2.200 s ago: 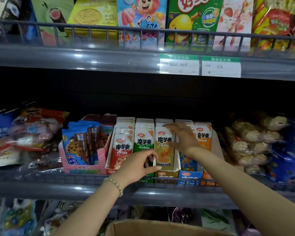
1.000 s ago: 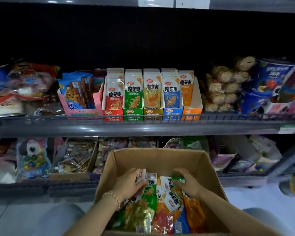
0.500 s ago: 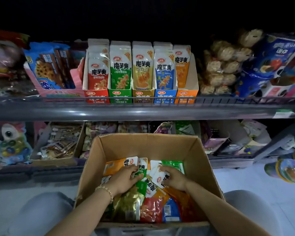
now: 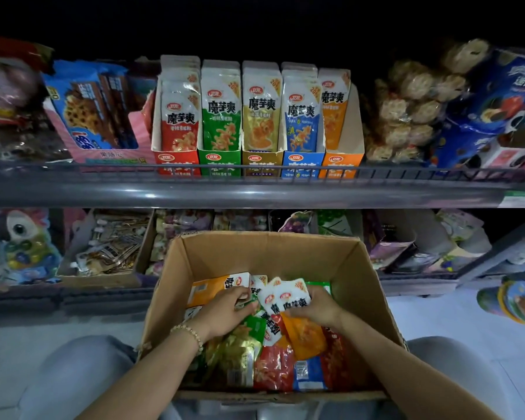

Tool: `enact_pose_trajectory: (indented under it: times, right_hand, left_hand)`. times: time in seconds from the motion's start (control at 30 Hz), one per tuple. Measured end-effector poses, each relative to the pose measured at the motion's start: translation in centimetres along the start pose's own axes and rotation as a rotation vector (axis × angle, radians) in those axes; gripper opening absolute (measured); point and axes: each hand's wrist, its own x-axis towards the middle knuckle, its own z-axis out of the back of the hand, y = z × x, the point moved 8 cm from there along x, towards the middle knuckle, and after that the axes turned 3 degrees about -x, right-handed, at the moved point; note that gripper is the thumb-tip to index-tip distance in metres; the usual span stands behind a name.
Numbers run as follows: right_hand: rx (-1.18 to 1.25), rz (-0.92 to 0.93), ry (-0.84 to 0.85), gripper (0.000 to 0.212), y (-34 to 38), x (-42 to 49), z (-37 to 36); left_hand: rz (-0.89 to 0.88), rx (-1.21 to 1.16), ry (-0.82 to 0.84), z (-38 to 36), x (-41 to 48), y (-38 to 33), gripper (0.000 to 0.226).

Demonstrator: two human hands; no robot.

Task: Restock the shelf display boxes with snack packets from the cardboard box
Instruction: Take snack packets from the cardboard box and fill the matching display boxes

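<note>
Snack packets (image 4: 273,356): loose heap in the bottom of the cardboard box (image 4: 255,256); red, green, gold, blue and orange mixed, lying flat and overlapping.
Orange packets (image 4: 303,331): two by the look of it, white tops fanned, raised slightly off the heap and held by the right hand.
Right hand (image 4: 319,307): inside the box, fingers curled round the upper part of the orange packets.
Left hand (image 4: 222,313): inside the box, just beside the right; fingertips curled down and pinching packet tops in the heap. Colour of the pinched packet not readable.
Cardboard box: open at the top, low in the head view, apparently resting between two grey-clad knees, in front of the lower shelf.
Display boxes (image 4: 256,160): five in a row on the shelf (image 4: 255,194) above, behind a wire rail; red, green, yellow, blue, orange from left to right, packets standing upright.
Orange display box (image 4: 341,162): rightmost; looks the least filled, bare inner wall showing on its right side.
Step in hand (judged): sorting and gathering one flavour in the cardboard box, before any lift to the shelf.
Next move (judged): square the gathered orange packets into a stack, tops up and fronts forward, raise them clear of the box wall and over the wire rail, then slide them in behind the front packet of the orange display box without knocking over its blue neighbour.
</note>
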Motion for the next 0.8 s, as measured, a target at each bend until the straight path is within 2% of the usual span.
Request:
enact_pose_trajectory:
  times: [0.07, 0.13, 0.27, 0.43, 0.7, 0.8]
  right_hand:
    - [0.175, 0.041, -0.031, 0.024, 2.1, -1.1, 0.8]
    - [0.294, 0.094, -0.043, 0.029, 4.2, -2.5, 1.3]
    - [0.488, 0.200, -0.093, 0.031, 8.3, -4.6, 1.8]
    - [0.570, 0.268, -0.108, 0.041, 12.3, -5.6, 2.3]
    - [0.540, 0.436, -0.184, 0.049, 16.2, -6.6, 4.3]
    - [0.483, 0.493, -0.162, 0.052, 18.3, -6.9, 4.2]
  left_hand:
    - [0.000, -0.156, -0.005, 0.5, -0.6, -0.9, 0.087]
    - [-0.016, -0.328, -0.008, 1.1, -1.5, -2.6, 0.088]
    - [-0.090, -0.639, 0.032, 1.8, -3.1, -6.6, 0.054]
    - [-0.104, -0.921, -0.105, 3.8, -4.7, -8.8, 0.036]
    - [-0.189, -0.895, -0.305, 9.6, -7.2, -8.6, 0.035]
    - [-0.203, -0.843, -0.361, 11.2, -7.8, -8.3, 0.043]
